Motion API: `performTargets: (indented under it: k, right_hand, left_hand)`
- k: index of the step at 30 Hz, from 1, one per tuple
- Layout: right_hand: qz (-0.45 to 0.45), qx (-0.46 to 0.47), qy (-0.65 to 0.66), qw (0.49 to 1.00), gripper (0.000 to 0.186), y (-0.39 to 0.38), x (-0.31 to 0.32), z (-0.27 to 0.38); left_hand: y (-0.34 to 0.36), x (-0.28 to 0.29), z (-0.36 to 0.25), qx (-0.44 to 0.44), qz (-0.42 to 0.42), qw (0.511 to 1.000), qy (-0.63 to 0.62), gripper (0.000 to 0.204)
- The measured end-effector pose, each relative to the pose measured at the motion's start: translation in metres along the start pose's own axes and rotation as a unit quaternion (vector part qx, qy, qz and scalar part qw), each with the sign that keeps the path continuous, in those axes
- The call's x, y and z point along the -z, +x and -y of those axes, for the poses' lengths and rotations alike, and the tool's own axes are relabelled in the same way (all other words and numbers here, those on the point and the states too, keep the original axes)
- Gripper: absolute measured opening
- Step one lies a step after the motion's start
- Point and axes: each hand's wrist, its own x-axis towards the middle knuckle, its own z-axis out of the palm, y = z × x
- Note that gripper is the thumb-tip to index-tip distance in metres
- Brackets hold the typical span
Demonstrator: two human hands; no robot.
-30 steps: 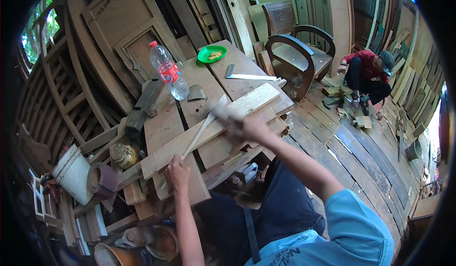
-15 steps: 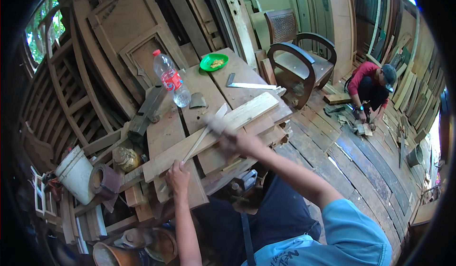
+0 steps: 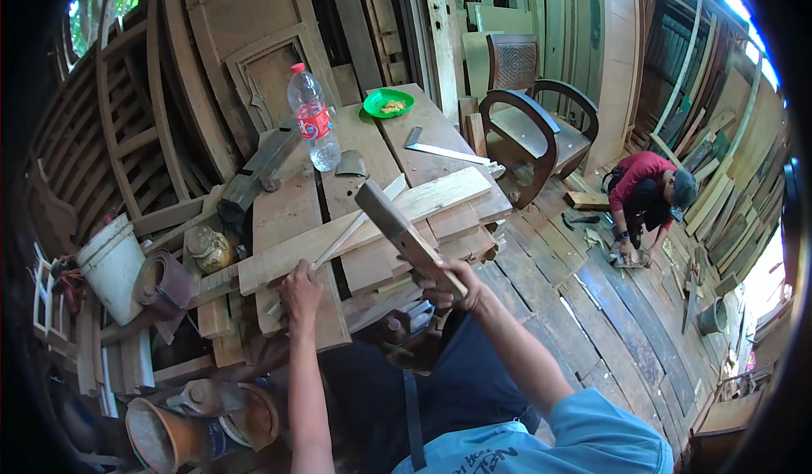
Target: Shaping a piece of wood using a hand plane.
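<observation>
The right hand is clamped round the near end of a flat wooden stick, which slants up and away toward 11 o'clock above the table. The left hand presses down, fingers closed, on the near end of a long pale plank; the plank lies across the table from 8 o'clock to 2 o'clock, and a thin strip lies slanted on it just under the stick. Under the plank are stacked shorter boards.

At 12 o'clock from the hands a clear plastic bottle with a red cap stands upright, a small grey scrap just beside it at its 3 o'clock. Farther toward 12 o'clock sits a green plate, and at its 4 o'clock lies a steel square. A dark wooden plane rests at the table's 10 o'clock side.

At 9 o'clock stand a white bucket and a roll of sandpaper. At 2 o'clock is a wooden armchair, and at 3 o'clock another person in a red shirt crouches on the plank floor.
</observation>
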Motion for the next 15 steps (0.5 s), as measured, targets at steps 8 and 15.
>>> performTargets:
  k: [8, 15]
  right_hand:
    - [0.071, 0.021, 0.118, 0.990, 0.062, -0.009, -0.016, -0.038]
    - [-0.342, 0.110, -0.433, 0.827, 0.079, -0.002, -0.015, -0.029]
  left_hand:
    - [-0.003, 0.008, -0.013, 0.002, -0.009, 1.000, -0.021, 0.018]
    - [-0.003, 0.013, -0.017, -0.082, -0.081, 0.992, -0.058, 0.016]
